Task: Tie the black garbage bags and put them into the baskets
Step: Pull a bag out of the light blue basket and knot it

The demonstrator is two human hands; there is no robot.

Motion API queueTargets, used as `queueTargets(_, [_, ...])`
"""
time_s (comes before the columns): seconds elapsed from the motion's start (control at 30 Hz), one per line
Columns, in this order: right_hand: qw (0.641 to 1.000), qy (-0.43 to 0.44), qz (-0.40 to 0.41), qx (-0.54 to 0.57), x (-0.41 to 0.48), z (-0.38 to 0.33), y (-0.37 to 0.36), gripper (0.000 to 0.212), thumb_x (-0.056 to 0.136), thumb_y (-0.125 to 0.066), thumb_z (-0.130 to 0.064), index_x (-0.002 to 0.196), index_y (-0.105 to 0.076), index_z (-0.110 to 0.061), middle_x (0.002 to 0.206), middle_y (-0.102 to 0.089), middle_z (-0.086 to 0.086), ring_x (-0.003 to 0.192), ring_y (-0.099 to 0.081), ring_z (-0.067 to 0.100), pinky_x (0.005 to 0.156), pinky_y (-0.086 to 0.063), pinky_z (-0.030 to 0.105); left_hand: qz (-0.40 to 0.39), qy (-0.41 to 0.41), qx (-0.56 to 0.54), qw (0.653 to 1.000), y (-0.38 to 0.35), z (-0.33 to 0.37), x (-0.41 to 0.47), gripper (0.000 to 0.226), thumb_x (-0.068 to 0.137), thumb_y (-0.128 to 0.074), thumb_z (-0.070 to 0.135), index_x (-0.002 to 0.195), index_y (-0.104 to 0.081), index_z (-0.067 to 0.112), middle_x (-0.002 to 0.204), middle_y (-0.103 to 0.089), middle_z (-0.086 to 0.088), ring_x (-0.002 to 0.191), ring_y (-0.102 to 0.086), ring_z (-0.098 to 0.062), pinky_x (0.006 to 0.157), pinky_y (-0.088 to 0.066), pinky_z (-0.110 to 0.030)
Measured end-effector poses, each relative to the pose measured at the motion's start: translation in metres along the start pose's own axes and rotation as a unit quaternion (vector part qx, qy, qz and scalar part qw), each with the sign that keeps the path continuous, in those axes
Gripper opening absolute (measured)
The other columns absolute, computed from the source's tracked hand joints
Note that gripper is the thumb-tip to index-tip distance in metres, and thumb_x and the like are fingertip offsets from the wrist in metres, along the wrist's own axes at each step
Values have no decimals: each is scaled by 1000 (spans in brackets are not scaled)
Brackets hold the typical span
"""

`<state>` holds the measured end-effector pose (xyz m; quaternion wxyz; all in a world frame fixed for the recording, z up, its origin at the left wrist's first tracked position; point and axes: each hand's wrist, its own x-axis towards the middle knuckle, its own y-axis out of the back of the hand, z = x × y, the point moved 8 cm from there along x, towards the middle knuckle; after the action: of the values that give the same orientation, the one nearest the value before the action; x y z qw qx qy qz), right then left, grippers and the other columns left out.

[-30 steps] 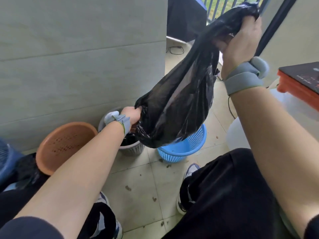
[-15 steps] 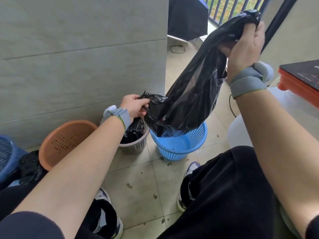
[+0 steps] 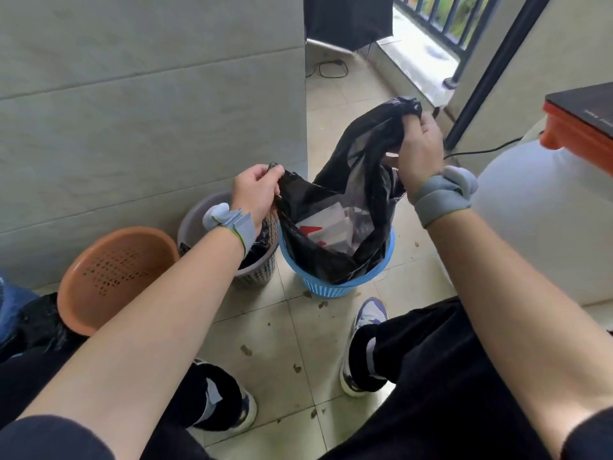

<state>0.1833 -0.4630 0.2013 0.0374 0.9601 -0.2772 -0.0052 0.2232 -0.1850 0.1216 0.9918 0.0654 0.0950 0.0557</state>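
Observation:
A black garbage bag (image 3: pixel 361 180) sits with its bottom in the blue basket (image 3: pixel 335 287), its mouth held open and untied. White and red packaging shows inside it. My left hand (image 3: pixel 257 194) pinches the bag's left edge. My right hand (image 3: pixel 419 147) grips the bag's upper right corner, held higher. To the left, a grey basket (image 3: pixel 257 270) holds another black bag (image 3: pixel 258 244), partly hidden by my left wrist. An orange basket (image 3: pixel 112 277) leans empty against the wall further left.
A grey tiled wall (image 3: pixel 149 111) stands right behind the baskets. A white container (image 3: pixel 537 220) with an orange-edged object on top is at the right. More black plastic (image 3: pixel 36 327) and something blue lie at the far left. My feet rest on the littered floor tiles.
The bag came down from head height into the blue basket. My right hand lowered with it. My left hand shifted to the bag's left edge, and the mouth now gapes open.

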Motion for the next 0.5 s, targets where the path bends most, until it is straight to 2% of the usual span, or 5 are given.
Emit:
queueTargets(0.13, [998,10,19,-56,9,9,7,46,87,-49,-55,91,-57,-10,90,-66,17,90,-65,33,83,-54,57,-34,-70,-1,997,-14,19,-1,39,76,-71,26,114,-68,33,98,-55,3,85,-57,-13,79,-49,-25])
queueTargets(0.27, [997,39,42,-53,6,-4,7,38,99,-46,-47,83,-55,-14,71,-50,-2,70,-45,12,68,-39,31,-16,-252,149,956,-13,57,-19,90,80,-71,35,153,-17,31,151,-21,-7,143,-25,-17,119,-23,-35])
queueTargets(0.33, [997,31,48,-47,7,-6,5,45,101,-44,-48,74,-48,-12,67,-38,4,59,-34,10,59,-28,30,-7,-349,144,926,-5,80,-34,95,87,-66,25,155,-1,13,158,-16,-7,147,-21,-17,119,-24,-40])
queueTargets(0.4, [996,14,50,-65,6,-9,1,53,101,-42,-51,63,-34,-15,62,-30,1,48,-26,9,51,-24,29,-4,-382,136,914,-1,91,-40,85,94,-54,14,153,6,4,159,-23,-14,144,-31,-15,113,-32,-24])
queueTargets(0.5, [995,3,49,-91,3,-13,-4,55,100,-42,-54,61,-29,-17,61,-30,0,49,-25,11,45,-22,27,22,-348,161,923,5,98,-41,64,100,-42,14,153,-5,4,129,-58,-5,106,-61,-8,85,-41,-9])
